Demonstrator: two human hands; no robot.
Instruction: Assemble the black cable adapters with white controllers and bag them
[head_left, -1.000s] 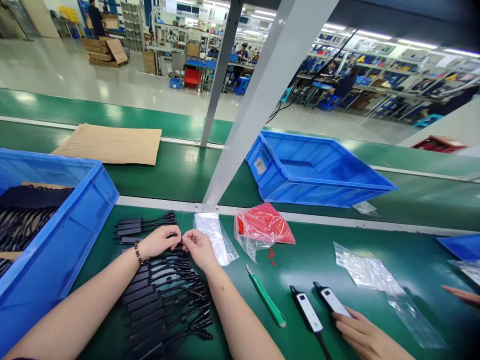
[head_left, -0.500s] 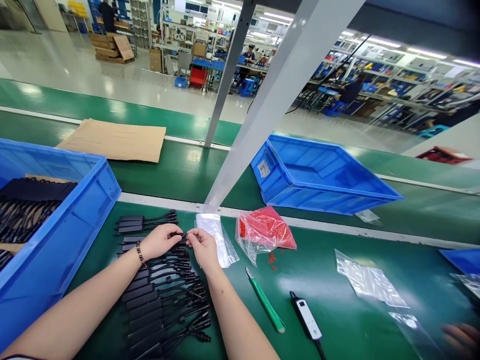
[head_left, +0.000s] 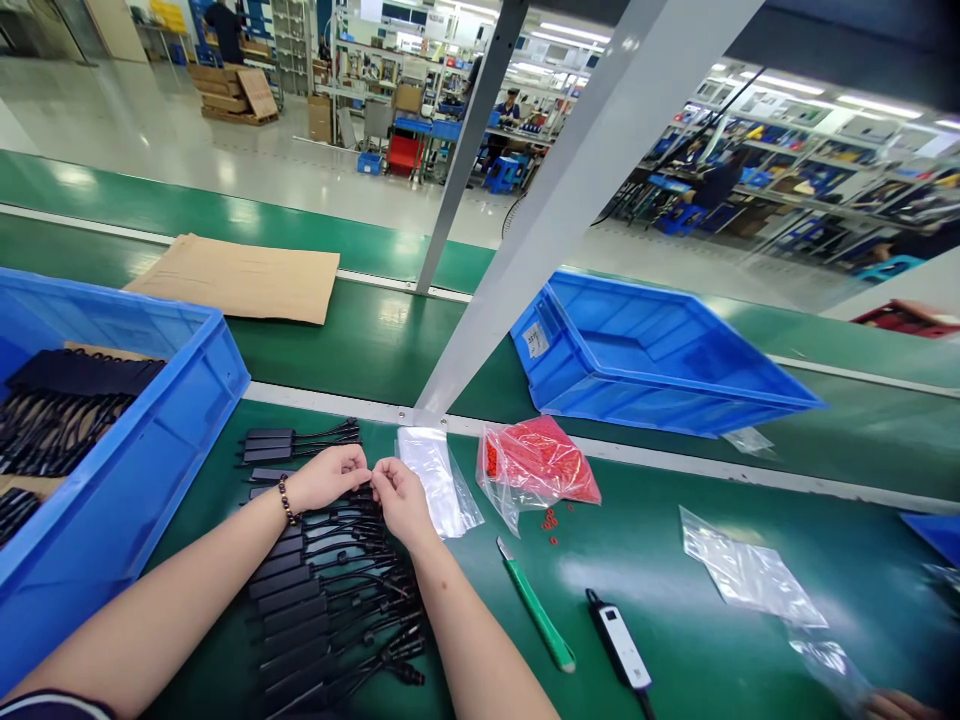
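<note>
My left hand (head_left: 334, 477), wearing a bead bracelet, and my right hand (head_left: 403, 500) meet fingertip to fingertip over a row of black adapters (head_left: 289, 595) with short cables. Both are closed in a pinch. A black cable end showed in the left fingers half a second ago; now the fingers cover it. Whatever the right fingers pinch is too small to make out. Close to the right hand are clear plastic bags (head_left: 435, 480) and a bag of red rings (head_left: 541, 462), with several loose rings (head_left: 550, 521) beside it.
A blue bin (head_left: 187, 400) with more black adapters stands at left. Another blue bin (head_left: 652, 365) sits behind the rail, near a grey post (head_left: 517, 240). A green knife (head_left: 536, 610), a white-and-black device (head_left: 621, 640), plastic bags (head_left: 750, 570) and another person's hand (head_left: 896, 703) are at right.
My fingertips have come together, and the black cable end has gone out of sight behind them. The other person's hand has moved lower at the right edge. The view has shifted slightly.
</note>
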